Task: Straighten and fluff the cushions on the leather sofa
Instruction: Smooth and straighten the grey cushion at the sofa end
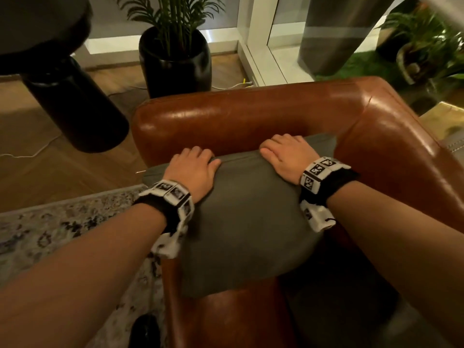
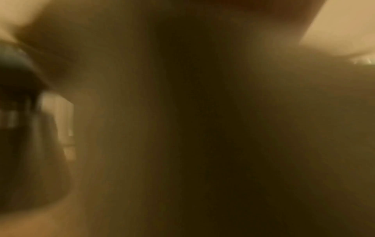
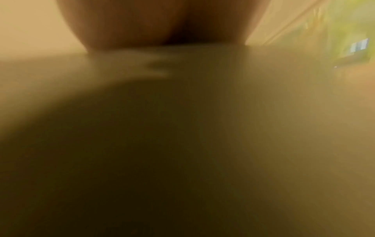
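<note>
A grey cushion [image 1: 246, 217] stands in the corner of the brown leather sofa [image 1: 251, 116], leaning toward its armrest and back. My left hand [image 1: 194, 164] grips the cushion's top edge on the left, fingers curled over the far side. My right hand [image 1: 283, 154] grips the same edge on the right, fingers bent over it. Both wrist views are blurred and dim. The cushion fabric [image 3: 182, 128] fills the right wrist view, with my palm [image 3: 162, 20] at the top. The fingertips are hidden behind the cushion.
A black plant pot [image 1: 175, 61] stands on the wooden floor behind the armrest, with a black pedestal base [image 1: 75, 104] to its left. A patterned rug [image 1: 62, 229] lies left of the sofa. A white cable [image 1: 30, 153] runs along the floor.
</note>
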A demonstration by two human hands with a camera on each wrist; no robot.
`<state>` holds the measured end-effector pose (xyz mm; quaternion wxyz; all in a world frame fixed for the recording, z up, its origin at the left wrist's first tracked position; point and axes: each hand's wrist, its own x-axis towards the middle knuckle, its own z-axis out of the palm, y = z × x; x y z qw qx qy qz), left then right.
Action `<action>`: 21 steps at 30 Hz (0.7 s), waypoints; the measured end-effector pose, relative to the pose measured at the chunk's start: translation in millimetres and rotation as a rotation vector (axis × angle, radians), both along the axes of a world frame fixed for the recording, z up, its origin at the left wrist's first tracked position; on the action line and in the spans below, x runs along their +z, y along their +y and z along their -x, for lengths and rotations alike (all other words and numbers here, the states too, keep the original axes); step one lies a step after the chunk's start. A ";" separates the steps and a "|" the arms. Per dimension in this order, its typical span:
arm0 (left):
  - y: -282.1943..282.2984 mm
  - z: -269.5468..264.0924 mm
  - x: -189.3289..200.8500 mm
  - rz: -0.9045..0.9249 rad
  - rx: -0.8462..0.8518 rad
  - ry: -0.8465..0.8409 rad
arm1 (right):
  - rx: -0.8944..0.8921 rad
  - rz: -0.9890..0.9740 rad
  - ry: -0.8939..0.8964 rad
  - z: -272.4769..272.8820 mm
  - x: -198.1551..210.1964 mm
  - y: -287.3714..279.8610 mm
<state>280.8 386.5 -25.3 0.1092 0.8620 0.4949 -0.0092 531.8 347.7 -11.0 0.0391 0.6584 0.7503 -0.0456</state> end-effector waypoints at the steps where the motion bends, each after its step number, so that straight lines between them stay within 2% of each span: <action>1: 0.2 16.8 -2.4 -0.009 -0.002 0.040 | -0.025 0.008 -0.005 -13.8 0.6 -0.8; 4: -3.8 59.8 -8.0 -0.048 0.009 0.094 | -0.119 0.026 -0.027 -55.5 1.7 -5.9; 6: -0.3 67.0 -7.8 -0.064 -0.013 0.100 | -0.129 0.010 -0.056 -69.1 4.5 -10.1; 9: 14.6 59.8 -2.1 -0.084 -0.025 0.057 | -0.119 -0.086 -0.096 -71.7 6.1 -12.0; 14: 26.7 70.1 -12.2 -0.043 -0.027 -0.017 | -0.184 -0.084 -0.012 -80.8 8.2 -11.7; 18: 17.6 77.4 -17.0 -0.110 -0.038 -0.056 | -0.117 -0.117 -0.060 -87.0 7.7 -13.5; 21: 16.9 74.5 -16.2 -0.173 0.033 -0.046 | -0.165 -0.139 -0.016 -82.2 9.0 -7.7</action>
